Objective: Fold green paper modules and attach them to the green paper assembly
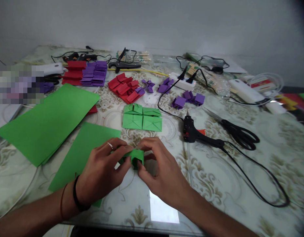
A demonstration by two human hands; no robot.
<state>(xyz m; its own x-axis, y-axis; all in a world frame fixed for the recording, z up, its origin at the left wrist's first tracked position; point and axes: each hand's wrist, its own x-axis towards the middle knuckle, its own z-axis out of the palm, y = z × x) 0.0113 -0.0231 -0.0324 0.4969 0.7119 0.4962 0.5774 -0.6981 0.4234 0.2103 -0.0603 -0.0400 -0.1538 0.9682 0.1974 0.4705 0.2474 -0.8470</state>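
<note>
Between my two hands is a small folded piece of green paper (137,154), bent into a box-like shape with a dark hollow facing me. My left hand (105,164) pinches its left side, and a ring shows on one finger. On the other side, the fingers and thumb of my right hand (158,161) close on its right edge. Just beyond them lie flat folded green paper pieces (142,118) in a block. A green sheet (92,135) lies partly under my left hand, and a stack of larger green sheets (50,121) rests farther left.
A black glue gun (191,130) and black-handled scissors (237,131) lie to the right, with a cord looping toward the edge. Red folded pieces (123,87), purple folded pieces (188,98) and a white power strip (183,80) sit farther back.
</note>
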